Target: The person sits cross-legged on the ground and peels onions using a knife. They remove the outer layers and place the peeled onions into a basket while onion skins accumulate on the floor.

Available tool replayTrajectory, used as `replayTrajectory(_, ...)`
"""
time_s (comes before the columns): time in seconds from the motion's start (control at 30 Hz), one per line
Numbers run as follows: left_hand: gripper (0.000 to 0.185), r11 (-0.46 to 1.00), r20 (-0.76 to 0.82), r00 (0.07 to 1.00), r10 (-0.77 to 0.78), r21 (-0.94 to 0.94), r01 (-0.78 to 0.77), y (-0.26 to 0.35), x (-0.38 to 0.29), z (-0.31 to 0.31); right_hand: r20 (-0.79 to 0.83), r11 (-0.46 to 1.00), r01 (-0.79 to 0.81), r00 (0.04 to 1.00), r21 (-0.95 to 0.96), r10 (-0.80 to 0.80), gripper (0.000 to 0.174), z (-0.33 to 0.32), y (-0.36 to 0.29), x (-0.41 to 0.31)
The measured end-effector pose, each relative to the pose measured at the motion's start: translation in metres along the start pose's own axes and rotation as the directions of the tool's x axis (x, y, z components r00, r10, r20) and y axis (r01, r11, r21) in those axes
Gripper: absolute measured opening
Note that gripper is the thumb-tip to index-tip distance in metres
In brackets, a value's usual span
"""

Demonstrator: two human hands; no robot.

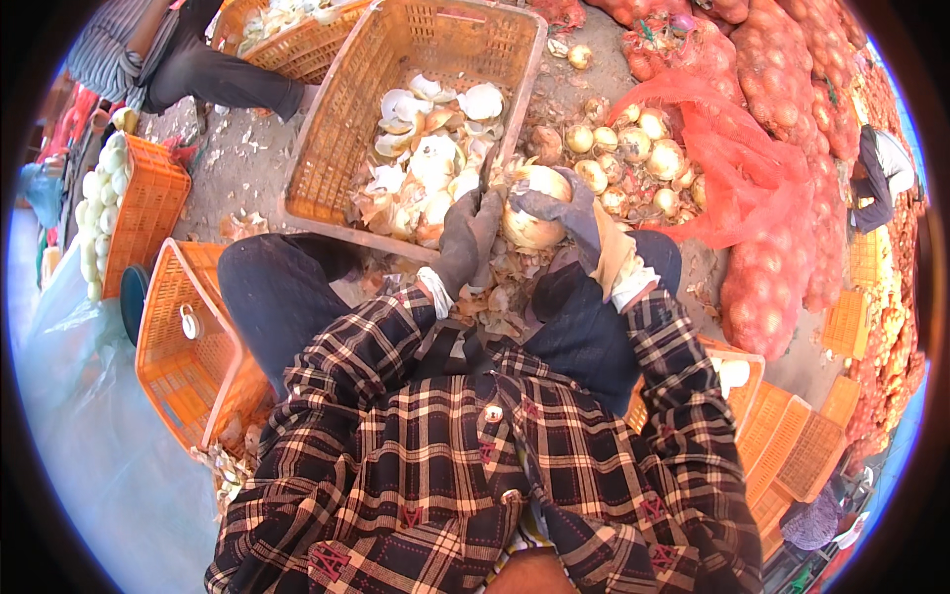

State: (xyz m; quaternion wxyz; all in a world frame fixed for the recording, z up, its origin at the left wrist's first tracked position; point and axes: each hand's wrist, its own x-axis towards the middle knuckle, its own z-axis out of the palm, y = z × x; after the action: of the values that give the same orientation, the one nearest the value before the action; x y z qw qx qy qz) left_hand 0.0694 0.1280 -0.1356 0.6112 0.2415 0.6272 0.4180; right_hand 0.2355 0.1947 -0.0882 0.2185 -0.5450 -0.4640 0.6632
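Note:
My left hand (464,234), in a dark grey glove, is closed around a knife (487,167), its dark blade pointing up and away from me. The handle is hidden in the fingers. Just to the right, my right hand (568,211), in a worn grey and tan glove, grips a large onion (536,223) with loose, papery skin. The onion is close beside the knife hand. Beyond my hands stands an orange plastic crate (315,160) holding onion skins and pale peeled layers (433,160). Unpeeled onions (634,143) lie on the ground to the right, by an open red mesh sack (731,160).
Full red mesh sacks (768,82) are piled at the right. An orange crate (159,215) heaped with peeled onions (104,193) stands at the left, near a tipped crate (178,371). A seated person's leg (223,82) extends towards the large crate.

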Motion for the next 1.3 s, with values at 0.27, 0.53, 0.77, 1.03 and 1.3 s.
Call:
replayTrajectory(0.27, 0.042, 0.988, -0.074, 0.990, 0.123, -0.085, -0.129, -0.002, -0.007, -0.002, -0.171, 0.945, 0.095, 0.973, -0.315, -0.154, 0.060, 0.015, -0.008, -0.019)
replayTrajectory(0.53, 0.043, 0.983, -0.197, 0.979, 0.054, -0.160, -0.086, -0.009, 0.012, -0.018, -0.070, 0.452, 0.280, 0.785, -0.847, -0.616, 0.093, 0.048, -0.018, -0.021)
replayTrajectory(0.77, 0.039, 0.987, -0.076, 0.997, 0.016, -0.156, -0.027, -0.002, 0.000, -0.016, -0.146, 0.841, 0.352, 0.885, -0.410, -0.442, 0.094, 0.036, -0.009, 0.001)
replayTrajectory(1.03, 0.041, 0.996, -0.089, 0.994, -0.066, 0.047, 0.070, 0.040, -0.002, -0.023, -0.236, 0.913, 0.386, 0.907, 0.129, -0.350, 0.082, 0.038, 0.010, 0.012)
replayTrajectory(1.3, 0.035, 0.920, -0.034, 0.964, 0.265, 0.308, -0.242, 0.044, -0.064, -0.034, -0.206, 0.903, 0.429, 0.885, 0.016, -0.417, 0.073, 0.043, 0.007, 0.012)
